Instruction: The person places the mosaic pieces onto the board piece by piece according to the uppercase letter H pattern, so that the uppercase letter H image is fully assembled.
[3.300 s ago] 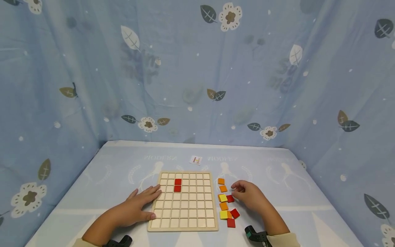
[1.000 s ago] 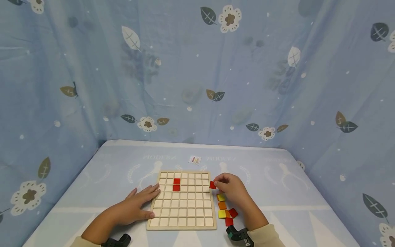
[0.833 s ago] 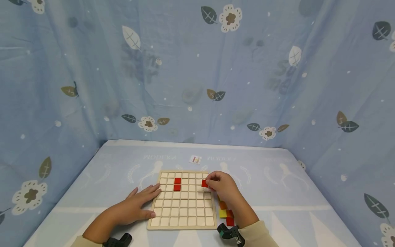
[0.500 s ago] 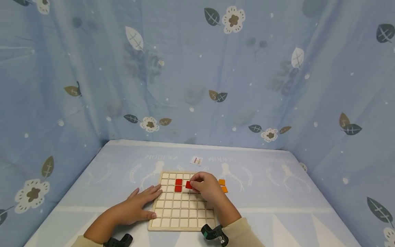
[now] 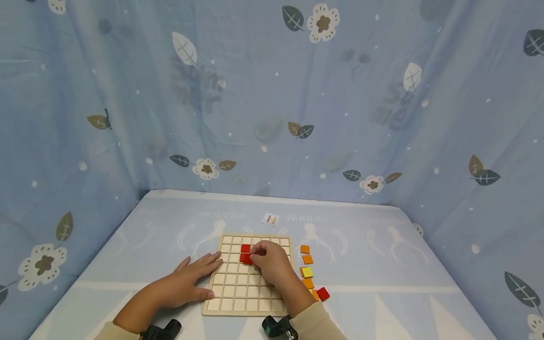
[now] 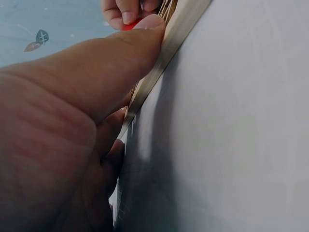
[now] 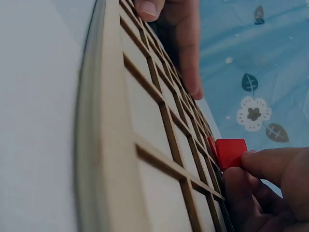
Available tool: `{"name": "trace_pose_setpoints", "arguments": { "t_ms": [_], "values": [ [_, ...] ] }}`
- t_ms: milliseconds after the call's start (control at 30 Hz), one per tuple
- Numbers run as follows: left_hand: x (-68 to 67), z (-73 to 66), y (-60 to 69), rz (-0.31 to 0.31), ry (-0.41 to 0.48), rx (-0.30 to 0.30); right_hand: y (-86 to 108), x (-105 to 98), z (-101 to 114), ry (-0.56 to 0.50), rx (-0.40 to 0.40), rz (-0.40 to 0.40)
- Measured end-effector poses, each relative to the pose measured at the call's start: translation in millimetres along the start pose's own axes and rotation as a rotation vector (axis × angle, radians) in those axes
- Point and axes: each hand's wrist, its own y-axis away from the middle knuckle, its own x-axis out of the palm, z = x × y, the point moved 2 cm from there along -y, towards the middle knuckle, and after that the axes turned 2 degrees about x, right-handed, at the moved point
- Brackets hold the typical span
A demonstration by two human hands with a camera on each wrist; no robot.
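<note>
A wooden grid board [image 5: 229,304] lies on the table, with raised ridges between its square cells. Along its left edge rests my left hand [image 5: 187,283], fingers spread and straight, fingertips on the frame. Between thumb and fingers my right hand [image 5: 272,264] pinches a red square tile [image 7: 231,152] over the upper middle of the board. Right beside it sits another red tile [image 5: 245,248] in a cell of the second row; the tile in the cell below is partly covered by the held one. In the right wrist view the held tile stands tilted against the grid.
Right of the board are loose tiles: several orange ones [image 5: 308,259], a yellow one [image 5: 307,272] on top of an orange one, and a red one [image 5: 323,293]. My right forearm hides others. A small patterned card [image 5: 270,219] lies beyond the board.
My right hand has picked up a red tile from the pile at the right and carried it leftward over the board to the red tiles. My left hand stays in place.
</note>
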Motion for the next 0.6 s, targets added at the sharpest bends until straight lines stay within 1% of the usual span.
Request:
{"name": "trace_pose_setpoints", "arguments": {
  "t_ms": [233,467,600],
  "values": [
    [0.6,1.5,-0.2,0.013,0.009,0.004,3.2,4.1,1.8,0.09,-0.024,-0.025],
    [0.0,1.7,-0.7,0.003,0.001,0.011,4.3,9.9,3.7,0.125,-0.058,-0.044],
    [-0.5,1.3,0.6,0.004,0.005,0.002,5.3,11.9,3.6,0.143,-0.056,-0.039]
  ]
}}
